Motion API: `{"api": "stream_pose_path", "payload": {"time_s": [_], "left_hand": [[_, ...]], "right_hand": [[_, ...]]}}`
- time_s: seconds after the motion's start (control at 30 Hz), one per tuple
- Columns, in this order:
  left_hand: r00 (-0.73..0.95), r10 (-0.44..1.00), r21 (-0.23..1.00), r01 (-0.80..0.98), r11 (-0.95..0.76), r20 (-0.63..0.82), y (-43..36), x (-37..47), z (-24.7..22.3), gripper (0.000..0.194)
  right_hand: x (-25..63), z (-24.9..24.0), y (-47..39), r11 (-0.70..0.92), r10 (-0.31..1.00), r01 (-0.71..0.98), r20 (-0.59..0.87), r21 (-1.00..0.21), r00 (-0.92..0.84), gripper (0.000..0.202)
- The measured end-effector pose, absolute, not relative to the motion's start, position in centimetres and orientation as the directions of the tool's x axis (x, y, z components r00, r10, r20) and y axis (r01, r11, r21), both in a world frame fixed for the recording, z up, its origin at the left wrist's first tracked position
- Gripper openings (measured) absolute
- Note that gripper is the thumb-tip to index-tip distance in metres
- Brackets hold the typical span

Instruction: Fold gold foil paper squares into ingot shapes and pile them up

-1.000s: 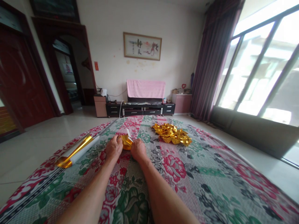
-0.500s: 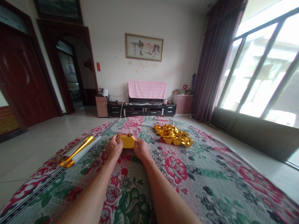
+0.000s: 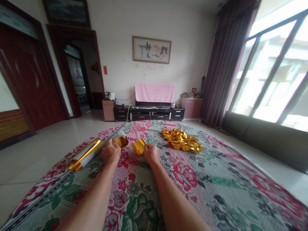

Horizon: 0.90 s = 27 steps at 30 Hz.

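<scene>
Shiny gold foil paper is in both of my hands, over a flowered cloth (image 3: 141, 205). My left hand (image 3: 112, 152) is closed on a curled piece of gold foil paper (image 3: 122, 141). A gap separates it from a second piece of gold foil paper (image 3: 138, 147), pinched by my right hand (image 3: 151, 153). Close beside my left hand lies a roll of gold foil with a pale side (image 3: 90, 154). To the right of my right hand sits a heap of crumpled or folded gold foil (image 3: 181, 140). Several fingertips are hidden behind the hands.
The cloth's rounded far edge faces a low black cabinet (image 3: 156, 115). On that cabinet stands something draped with a pink towel (image 3: 154, 92). A dark curtain (image 3: 220, 64) and large window are at right, and a red door (image 3: 27, 77) at left.
Both hands held one gold piece between them before. Now the hands are farther apart, each with a separate piece. The left hand has moved left toward the roll. The view has shifted slightly.
</scene>
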<state>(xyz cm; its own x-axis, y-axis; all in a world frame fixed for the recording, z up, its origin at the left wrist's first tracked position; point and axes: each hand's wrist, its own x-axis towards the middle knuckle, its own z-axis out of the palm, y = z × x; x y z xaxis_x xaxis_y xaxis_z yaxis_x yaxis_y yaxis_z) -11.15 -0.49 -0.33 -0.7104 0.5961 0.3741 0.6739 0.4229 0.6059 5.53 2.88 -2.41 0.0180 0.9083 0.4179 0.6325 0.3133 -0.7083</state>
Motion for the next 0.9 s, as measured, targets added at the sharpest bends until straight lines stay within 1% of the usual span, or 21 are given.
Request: {"api": "stream_pose_path", "payload": {"time_s": [0.13,0.3,0.47,0.57,0.67,0.7,0.77,0.9], "left_hand": [[-0.716,0.588,0.577,0.677,0.456,0.376,-0.3,-11.7,-0.8,0.041],[-0.7,0.54,0.538,0.71,0.455,0.467,0.1,-11.7,-1.2,0.04],[-0.659,0.492,0.529,0.751,0.396,0.569,-0.3,-11.3,-1.0,0.039],[-0.603,0.436,0.525,0.797,0.298,0.668,-0.8,-10.8,-0.5,0.036],[-0.494,0.418,0.479,0.865,0.149,0.762,-1.1,-10.0,0.0,0.032],[-0.452,0.425,0.458,0.884,0.094,0.784,-1.1,-9.6,0.1,0.031],[-0.351,0.484,0.415,0.91,-0.026,0.801,-0.9,-8.8,0.1,0.033],[-0.163,0.567,0.361,0.897,-0.255,0.807,-0.3,-7.3,-0.5,0.042]], "right_hand": [[5.5,-2.6,2.9,0.338,0.897,0.586,0.441,-0.736,0.037,0.027],[5.5,-2.7,3.0,0.337,0.894,0.522,0.44,-0.784,0.082,0.028],[5.7,-2.4,2.8,0.336,0.896,0.491,0.433,-0.804,0.095,0.028],[5.8,-2.2,2.7,0.337,0.903,0.47,0.422,-0.816,0.085,0.028],[5.8,-2.1,2.6,0.328,0.91,0.444,0.405,-0.834,0.089,0.029],[5.8,-2.0,2.6,0.322,0.912,0.434,0.399,-0.841,0.097,0.029],[5.8,-1.9,2.6,0.31,0.915,0.411,0.386,-0.858,0.115,0.03],[6.3,-1.6,2.7,0.307,0.906,0.374,0.389,-0.875,0.168,0.032]]}}
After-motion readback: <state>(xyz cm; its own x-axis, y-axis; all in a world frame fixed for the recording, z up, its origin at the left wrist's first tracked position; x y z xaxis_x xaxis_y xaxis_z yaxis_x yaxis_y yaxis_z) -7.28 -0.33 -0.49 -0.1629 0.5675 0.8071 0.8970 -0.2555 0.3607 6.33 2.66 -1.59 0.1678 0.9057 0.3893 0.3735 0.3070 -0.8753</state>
